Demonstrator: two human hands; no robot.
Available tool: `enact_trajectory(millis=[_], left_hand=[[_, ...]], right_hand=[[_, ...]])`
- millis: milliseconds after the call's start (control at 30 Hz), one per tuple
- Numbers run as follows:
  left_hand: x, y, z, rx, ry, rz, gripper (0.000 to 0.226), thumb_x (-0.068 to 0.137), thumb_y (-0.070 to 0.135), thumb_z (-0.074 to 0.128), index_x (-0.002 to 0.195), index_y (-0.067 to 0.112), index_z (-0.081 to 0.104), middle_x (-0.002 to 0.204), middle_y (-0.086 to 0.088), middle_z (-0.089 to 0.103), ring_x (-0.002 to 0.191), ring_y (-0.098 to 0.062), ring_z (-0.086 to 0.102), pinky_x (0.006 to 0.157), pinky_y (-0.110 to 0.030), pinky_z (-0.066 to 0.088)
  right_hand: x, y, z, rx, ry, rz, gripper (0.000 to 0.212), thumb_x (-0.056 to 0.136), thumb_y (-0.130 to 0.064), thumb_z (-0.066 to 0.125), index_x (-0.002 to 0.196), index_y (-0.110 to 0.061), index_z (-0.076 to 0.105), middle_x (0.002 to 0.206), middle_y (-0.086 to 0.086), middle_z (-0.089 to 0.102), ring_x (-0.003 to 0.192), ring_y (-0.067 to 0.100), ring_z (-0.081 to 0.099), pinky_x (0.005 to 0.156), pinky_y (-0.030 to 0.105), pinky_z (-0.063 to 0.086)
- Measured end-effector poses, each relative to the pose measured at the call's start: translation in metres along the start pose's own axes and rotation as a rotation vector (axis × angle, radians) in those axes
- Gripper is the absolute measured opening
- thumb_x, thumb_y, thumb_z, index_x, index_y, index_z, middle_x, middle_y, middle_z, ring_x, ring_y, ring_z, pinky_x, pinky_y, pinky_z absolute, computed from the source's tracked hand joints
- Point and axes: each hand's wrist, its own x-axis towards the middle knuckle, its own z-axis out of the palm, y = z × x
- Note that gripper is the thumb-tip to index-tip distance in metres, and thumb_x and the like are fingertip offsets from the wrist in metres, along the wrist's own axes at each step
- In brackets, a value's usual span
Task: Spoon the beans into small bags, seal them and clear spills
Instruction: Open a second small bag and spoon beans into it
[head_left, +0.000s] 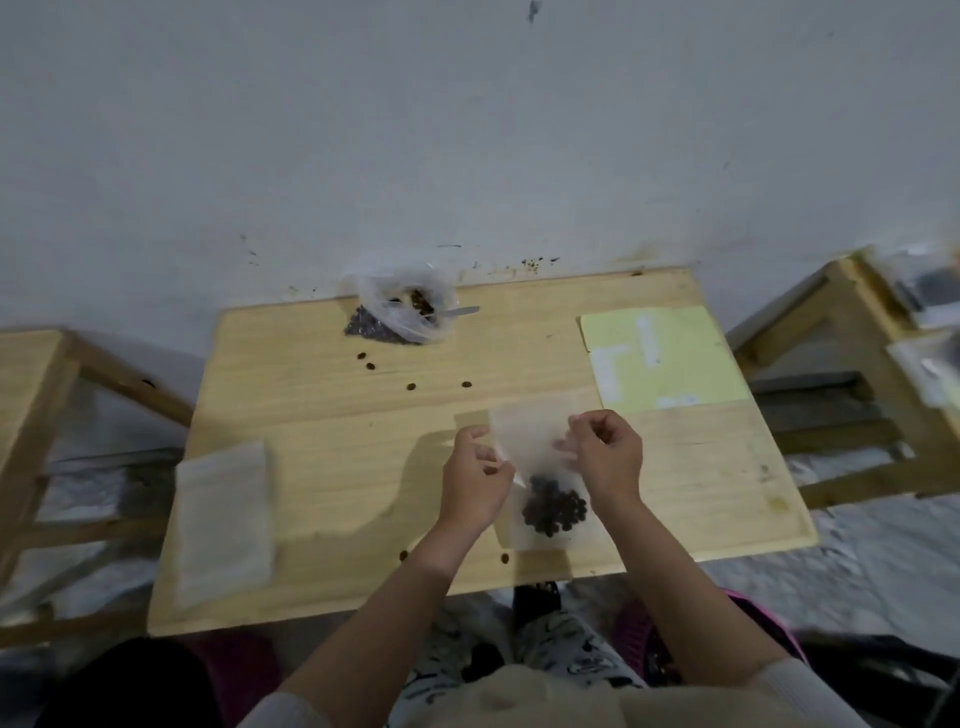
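Observation:
A small clear bag (530, 436) with a clump of dark beans (553, 512) in its bottom is held over the near part of the wooden table (363, 415). My left hand (475, 480) pinches its left edge and my right hand (605, 457) pinches its right edge near the top. At the back stands a large open plastic bag of beans (400, 306) with a spoon (460, 311) lying in it. Several loose beans lie on the table, such as one bean (466, 384) in the middle and another bean (504, 558) near the front edge.
A stack of empty small bags (223, 519) lies at the front left. A yellow-green sheet (670, 358) with white strips lies at the back right. Wooden frames stand left (41, 395) and right (852, 332) of the table. A grey wall (467, 156) rises behind.

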Motion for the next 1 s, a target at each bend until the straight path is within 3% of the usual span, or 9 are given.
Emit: enact_trajectory(millis=[67, 133, 200, 333, 500, 633, 733, 833, 1000], left_hand=[[-0.002, -0.003, 0.013, 0.07, 0.015, 0.039, 0.047, 0.082, 0.008, 0.068, 0.118, 0.027, 0.043, 0.087, 0.006, 0.052, 0.076, -0.007, 0.056, 0.063, -0.014, 0.043], [-0.002, -0.006, 0.022, 0.142, 0.014, 0.094, 0.042, 0.083, 0.008, 0.066, 0.118, 0.025, 0.052, 0.096, 0.003, 0.053, 0.084, -0.013, 0.06, 0.07, -0.017, 0.048], [0.001, -0.01, 0.027, 0.208, -0.001, 0.118, 0.03, 0.085, 0.009, 0.065, 0.113, 0.019, 0.06, 0.105, 0.002, 0.049, 0.089, -0.016, 0.061, 0.071, -0.01, 0.045], [0.007, -0.015, 0.031, 0.279, -0.02, 0.116, 0.025, 0.086, 0.013, 0.067, 0.111, 0.013, 0.063, 0.11, 0.0, 0.044, 0.077, -0.011, 0.058, 0.068, -0.005, 0.041], [0.01, -0.014, 0.032, 0.291, 0.008, 0.138, 0.025, 0.085, 0.011, 0.066, 0.11, 0.013, 0.062, 0.108, 0.0, 0.041, 0.065, -0.005, 0.052, 0.073, -0.008, 0.039], [0.007, -0.009, 0.02, 0.212, 0.069, 0.14, 0.024, 0.088, 0.013, 0.064, 0.112, 0.014, 0.062, 0.111, 0.002, 0.042, 0.082, -0.008, 0.055, 0.081, -0.01, 0.042], [0.005, -0.013, -0.004, 0.167, 0.144, 0.14, 0.023, 0.089, 0.015, 0.063, 0.111, 0.014, 0.062, 0.112, 0.004, 0.043, 0.089, -0.01, 0.055, 0.08, -0.013, 0.044], [0.005, -0.026, -0.043, 0.136, 0.226, 0.136, 0.021, 0.089, 0.015, 0.063, 0.11, 0.015, 0.063, 0.112, 0.003, 0.044, 0.092, -0.012, 0.055, 0.079, -0.02, 0.044], [0.005, -0.058, -0.132, 0.172, 0.381, 0.122, 0.02, 0.088, 0.011, 0.063, 0.108, 0.012, 0.064, 0.108, 0.001, 0.046, 0.093, -0.016, 0.055, 0.078, -0.024, 0.043]], right_hand=[[0.012, 0.008, -0.004, -0.096, 0.005, -0.011, 0.018, 0.082, -0.011, 0.06, 0.064, -0.012, 0.056, 0.064, 0.006, 0.056, 0.065, 0.023, 0.055, 0.067, 0.042, 0.051], [0.021, 0.013, -0.007, -0.184, -0.017, -0.019, 0.016, 0.083, -0.01, 0.057, 0.067, -0.006, 0.055, 0.063, 0.006, 0.053, 0.063, 0.021, 0.049, 0.066, 0.035, 0.044], [0.029, 0.016, -0.009, -0.276, -0.053, -0.044, 0.016, 0.086, -0.014, 0.059, 0.072, -0.007, 0.059, 0.068, 0.004, 0.059, 0.067, 0.019, 0.053, 0.068, 0.029, 0.043], [0.043, 0.023, -0.014, -0.424, -0.112, -0.079, 0.014, 0.086, -0.023, 0.065, 0.081, -0.009, 0.068, 0.081, 0.005, 0.067, 0.078, 0.019, 0.059, 0.075, 0.024, 0.043], [0.05, 0.027, -0.016, -0.472, -0.125, -0.064, 0.021, 0.085, -0.025, 0.066, 0.098, -0.009, 0.068, 0.083, 0.001, 0.065, 0.086, 0.022, 0.063, 0.075, 0.02, 0.039], [0.046, 0.021, -0.012, -0.475, -0.071, -0.11, 0.035, 0.085, -0.027, 0.064, 0.113, -0.006, 0.062, 0.106, 0.009, 0.062, 0.097, 0.026, 0.061, 0.084, 0.031, 0.047], [0.03, 0.014, 0.005, -0.493, -0.028, -0.302, 0.028, 0.085, -0.021, 0.063, 0.111, -0.009, 0.063, 0.109, 0.009, 0.056, 0.097, 0.027, 0.057, 0.084, 0.039, 0.05], [0.007, 0.005, 0.042, -0.469, -0.077, -0.474, 0.021, 0.084, -0.014, 0.065, 0.104, -0.007, 0.067, 0.102, 0.01, 0.058, 0.092, 0.026, 0.057, 0.078, 0.036, 0.05], [-0.049, -0.003, 0.129, -0.439, -0.249, -0.525, 0.011, 0.083, -0.009, 0.065, 0.093, -0.007, 0.068, 0.093, 0.008, 0.062, 0.079, 0.022, 0.059, 0.071, 0.028, 0.046]])
